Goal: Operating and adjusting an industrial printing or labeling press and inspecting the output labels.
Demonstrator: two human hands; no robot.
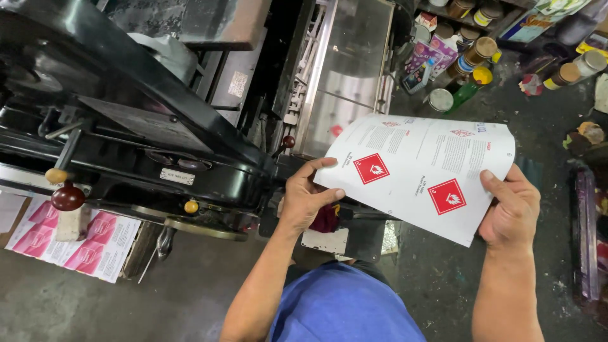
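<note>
Two hands — left hand (306, 199), right hand (510, 209) — grip printed sheet (418, 168), black press (158, 126), grimy floor (190, 291)

Person seen from a head-worn camera, looking down the torso. A blue garment (342, 310) of plain woven cloth covers the lower body at the bottom edge, with soft folds and no visible print or pocket. Both forearms are bare from elbow to wrist; no sleeve, cuff, watch, bracelet or glove shows. The left hand (305, 201) and right hand (512, 209) are ungloved and carry no rings on the fingers (320, 166) that show. Fingernails are cut short.
</note>
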